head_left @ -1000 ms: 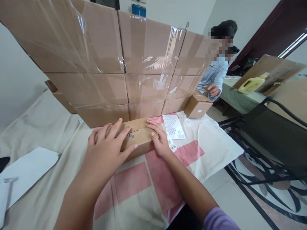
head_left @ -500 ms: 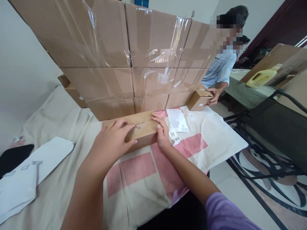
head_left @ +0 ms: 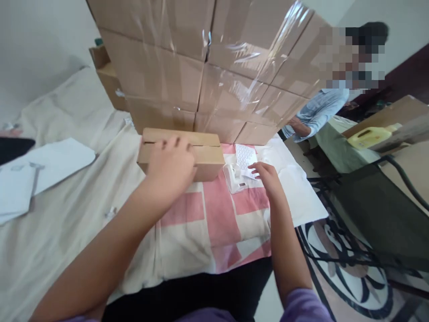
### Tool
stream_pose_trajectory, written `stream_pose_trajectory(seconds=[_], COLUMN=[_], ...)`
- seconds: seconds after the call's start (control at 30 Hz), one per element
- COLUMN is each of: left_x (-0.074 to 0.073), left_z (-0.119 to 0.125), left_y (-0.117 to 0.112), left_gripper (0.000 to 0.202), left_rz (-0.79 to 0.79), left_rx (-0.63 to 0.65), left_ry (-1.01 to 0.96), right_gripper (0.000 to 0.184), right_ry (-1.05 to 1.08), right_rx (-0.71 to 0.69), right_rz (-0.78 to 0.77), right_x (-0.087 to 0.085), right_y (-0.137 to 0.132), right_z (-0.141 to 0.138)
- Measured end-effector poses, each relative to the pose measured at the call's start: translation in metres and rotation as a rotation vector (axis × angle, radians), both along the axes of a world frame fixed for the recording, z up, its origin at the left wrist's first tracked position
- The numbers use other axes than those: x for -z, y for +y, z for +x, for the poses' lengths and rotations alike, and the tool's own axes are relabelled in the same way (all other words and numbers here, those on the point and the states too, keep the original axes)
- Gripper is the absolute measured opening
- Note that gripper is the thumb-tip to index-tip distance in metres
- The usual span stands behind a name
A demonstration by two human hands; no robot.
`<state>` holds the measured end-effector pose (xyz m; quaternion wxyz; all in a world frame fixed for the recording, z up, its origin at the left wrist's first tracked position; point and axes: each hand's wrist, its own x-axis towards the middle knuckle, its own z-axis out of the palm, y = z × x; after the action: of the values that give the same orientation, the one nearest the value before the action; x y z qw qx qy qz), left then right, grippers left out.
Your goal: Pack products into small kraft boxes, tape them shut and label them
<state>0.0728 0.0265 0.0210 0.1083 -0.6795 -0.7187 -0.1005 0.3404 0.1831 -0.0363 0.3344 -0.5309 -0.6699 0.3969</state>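
Note:
A closed brown cardboard box lies lengthwise in front of me, a seam running along its top. My left hand rests over the box's top and front, its slightly blurred fingers spread, not gripped around anything. To the right, my right hand is open, with fingertips at the edge of a white sheet of printed labels; whether they touch it I cannot tell. Beside that sheet sits a white plastic device with a small dark window, close to the box's right end.
Tape-wrapped stacked cartons rise behind the box. White papers lie left on the cloth-covered surface, near an open carton. A person in a light blue shirt stands right. A dark chair and yellow jug are farther right.
My right hand has left the box and moved right to the label sheet. My left hand stays at the box. The small carton by the other person's hand no longer shows. My view has shifted.

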Motion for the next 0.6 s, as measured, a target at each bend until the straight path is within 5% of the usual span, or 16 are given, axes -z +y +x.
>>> stream_pose_trajectory(seconds=[0.1, 0.17, 0.33, 0.43, 0.6], left_x=[0.031, 0.064, 0.133, 0.145, 0.146], left_z=[0.056, 0.086, 0.109, 0.107, 0.109], left_y=[0.016, 0.032, 0.063, 0.071, 0.072], left_gripper=[0.034, 0.036, 0.052, 0.056, 0.061], left_rz=[0.155, 0.180, 0.107, 0.060, 0.065], left_rx=[0.325, 0.478, 0.472, 0.436, 0.409], left_ry=[0.017, -0.041, -0.159, -0.208, -0.235], right_gripper=[0.033, 0.032, 0.030, 0.030, 0.031], right_ry=[0.128, 0.261, 0.181, 0.039, 0.002], right_rx=[0.013, 0.007, -0.080, -0.040, 0.001], right_rz=[-0.226, -0.246, -0.200, -0.173, -0.152], right_x=[0.013, 0.021, 0.027, 0.030, 0.033], right_y=[0.005, 0.002, -0.014, -0.022, -0.027], right_z=[0.009, 0.006, 0.010, 0.015, 0.010])
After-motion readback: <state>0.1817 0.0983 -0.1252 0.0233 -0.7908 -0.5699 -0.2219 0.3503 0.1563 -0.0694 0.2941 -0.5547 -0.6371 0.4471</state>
